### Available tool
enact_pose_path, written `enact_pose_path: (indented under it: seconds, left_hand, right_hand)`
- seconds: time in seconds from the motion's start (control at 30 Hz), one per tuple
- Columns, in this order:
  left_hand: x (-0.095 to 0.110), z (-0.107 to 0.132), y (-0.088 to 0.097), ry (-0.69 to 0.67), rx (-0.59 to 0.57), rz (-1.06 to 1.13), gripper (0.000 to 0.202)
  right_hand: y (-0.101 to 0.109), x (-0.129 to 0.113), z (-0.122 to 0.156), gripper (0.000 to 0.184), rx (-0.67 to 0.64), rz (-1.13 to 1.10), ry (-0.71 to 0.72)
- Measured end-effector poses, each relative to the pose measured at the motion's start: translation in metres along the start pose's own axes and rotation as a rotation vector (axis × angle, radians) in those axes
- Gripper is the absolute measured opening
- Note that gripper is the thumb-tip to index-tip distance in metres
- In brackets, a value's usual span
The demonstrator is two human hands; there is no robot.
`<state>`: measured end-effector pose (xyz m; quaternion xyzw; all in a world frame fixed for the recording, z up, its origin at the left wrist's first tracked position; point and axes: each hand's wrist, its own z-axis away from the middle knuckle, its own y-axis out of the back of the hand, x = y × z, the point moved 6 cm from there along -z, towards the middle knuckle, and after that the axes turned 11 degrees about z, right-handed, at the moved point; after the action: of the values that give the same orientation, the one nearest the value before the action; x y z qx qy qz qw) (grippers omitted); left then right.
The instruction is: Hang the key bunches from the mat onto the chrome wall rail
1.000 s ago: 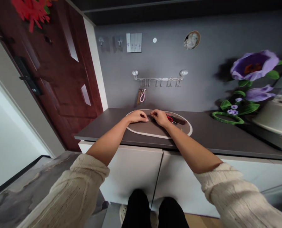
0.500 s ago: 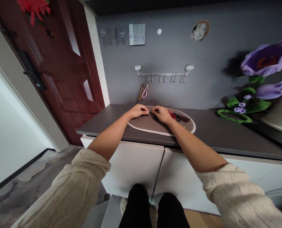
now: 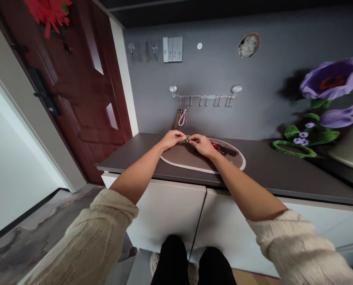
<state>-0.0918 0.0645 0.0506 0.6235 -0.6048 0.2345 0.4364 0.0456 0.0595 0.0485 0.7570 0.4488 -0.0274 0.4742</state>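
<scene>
Above an oval brown mat [image 3: 182, 160] with a pale rim, my two hands meet almost fingertip to fingertip. Thumb and fingers of my left hand [image 3: 173, 139] pinch a small shiny metal piece [image 3: 186, 140], perhaps a key ring; its exact kind is too small to tell. My right hand [image 3: 202, 145] pinches at the right side of this same piece. Just right of that hand lie a red loop [image 3: 216, 147] and a dark brown strap-like item [image 3: 230, 151] on the mat, partly hidden by the hand.
A clear hook rail [image 3: 204, 96] on the grey wall carries keys with a pink loop [image 3: 181, 118] at its left end. Purple artificial flowers [image 3: 333, 81] stand at the right of the dark counter [image 3: 268, 174]. A dark red door [image 3: 84, 91] is at left.
My right hand has come slightly closer to my left, and the small metal piece now shows between the fingertips. The whole view has tilted up a little.
</scene>
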Motion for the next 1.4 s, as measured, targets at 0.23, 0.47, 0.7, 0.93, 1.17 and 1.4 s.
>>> enact_pose_path:
  seconds: [0.23,0.47,0.7,0.93,1.17,1.4]
  left_hand:
    - [0.004,0.000,0.004,-0.020,0.061,0.068,0.027]
    - [0.007,0.002,0.002,0.019,0.072,0.132,0.031]
    - [0.004,0.001,0.000,0.013,0.051,0.173,0.031]
    - [0.006,0.002,-0.006,0.042,0.045,0.192,0.034]
    - [0.004,-0.002,-0.004,0.027,0.144,0.101,0.030]
    - [-0.002,-0.006,0.002,-0.010,0.226,-0.190,0.020]
  right_hand:
    - [0.000,-0.002,0.000,0.024,-0.025,-0.180,-0.027]
    - [0.003,-0.003,0.000,0.028,0.004,-0.266,-0.029]
    - [0.004,0.000,-0.001,0.027,0.022,-0.290,-0.027]
    - [0.005,0.006,-0.003,0.022,0.044,-0.312,-0.021]
    - [0.006,0.015,-0.007,0.022,0.083,-0.336,-0.043]
    - [0.011,0.018,-0.017,0.026,0.132,-0.482,-0.161]
